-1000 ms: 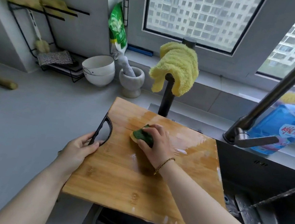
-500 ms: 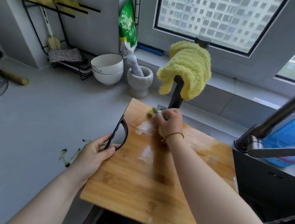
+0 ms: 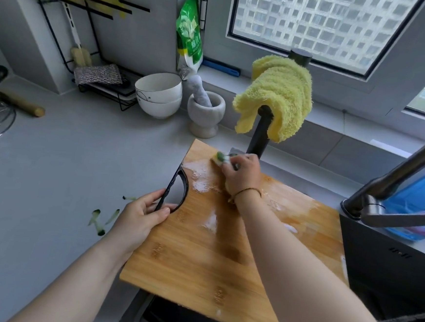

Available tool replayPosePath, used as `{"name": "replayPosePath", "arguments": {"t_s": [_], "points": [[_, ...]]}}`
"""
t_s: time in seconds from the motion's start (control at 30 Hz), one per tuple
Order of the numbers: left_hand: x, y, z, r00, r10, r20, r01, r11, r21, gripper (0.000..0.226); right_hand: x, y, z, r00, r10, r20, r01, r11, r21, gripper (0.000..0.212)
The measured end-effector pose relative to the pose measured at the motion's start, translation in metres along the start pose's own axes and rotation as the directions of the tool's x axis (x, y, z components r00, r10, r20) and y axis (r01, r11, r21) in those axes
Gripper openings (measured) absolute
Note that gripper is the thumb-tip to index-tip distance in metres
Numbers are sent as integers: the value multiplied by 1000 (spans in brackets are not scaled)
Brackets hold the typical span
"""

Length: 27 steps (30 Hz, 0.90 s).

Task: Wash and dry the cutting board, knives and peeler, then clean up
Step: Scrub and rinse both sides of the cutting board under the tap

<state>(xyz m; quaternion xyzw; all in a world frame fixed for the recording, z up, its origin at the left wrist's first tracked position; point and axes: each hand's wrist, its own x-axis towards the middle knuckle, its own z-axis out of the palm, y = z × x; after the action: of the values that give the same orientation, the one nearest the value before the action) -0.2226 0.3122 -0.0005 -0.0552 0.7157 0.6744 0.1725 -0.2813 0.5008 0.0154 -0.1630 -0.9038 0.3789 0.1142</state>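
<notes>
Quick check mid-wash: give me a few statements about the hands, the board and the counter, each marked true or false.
1. The left hand grips the cutting board by its black handle. True.
2. The right hand holds the sponge at the board's near edge. False: it is at the far corner, by the black post.
3. Suds lie on the board. True.
4. The yellow towel lies flat on the counter. False: it hangs over the post.
5. Green peel scraps lie on the counter left of the board. True.
</notes>
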Motion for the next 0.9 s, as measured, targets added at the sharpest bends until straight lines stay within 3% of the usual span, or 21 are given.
{"name": "replayPosePath", "arguments": {"t_s": [0.13,0.2,0.33,0.5,0.57,0.67,0.7,0.77,0.9], "points": [[-1,-5,0,1000,-16,-3,16,1000,-19,49,-57,-1,7,940,-228,253,235,972,3,25],[-1,-7,0,1000,-24,-4,24,999,-32,48,-57,13,-1,949,-212,235,224,974,-28,25],[-2,-6,2,1000,-24,10,25,999,-35,49,-51,26,-10,999,31,-9,-31,999,21,23],[-6,-3,3,999,-42,18,43,997,-59,48,-96,16,-3,947,-211,241,221,975,-14,25],[-8,-1,4,999,-32,20,34,998,-56,46,-88,26,-13,968,-155,197,160,987,-8,23],[-9,2,4,1000,-9,14,10,998,-56,44,-74,36,-18,997,72,-31,-72,997,13,22],[-9,3,4,1000,-7,16,8,998,-56,44,-77,33,-15,992,86,-87,-86,996,11,23],[-9,4,5,1000,-11,18,12,998,-62,44,-93,22,-6,998,8,-61,-9,1000,-15,25],[-10,5,5,1000,-16,15,17,997,-73,45,-144,8,2,932,-296,208,307,951,-26,29]]}}
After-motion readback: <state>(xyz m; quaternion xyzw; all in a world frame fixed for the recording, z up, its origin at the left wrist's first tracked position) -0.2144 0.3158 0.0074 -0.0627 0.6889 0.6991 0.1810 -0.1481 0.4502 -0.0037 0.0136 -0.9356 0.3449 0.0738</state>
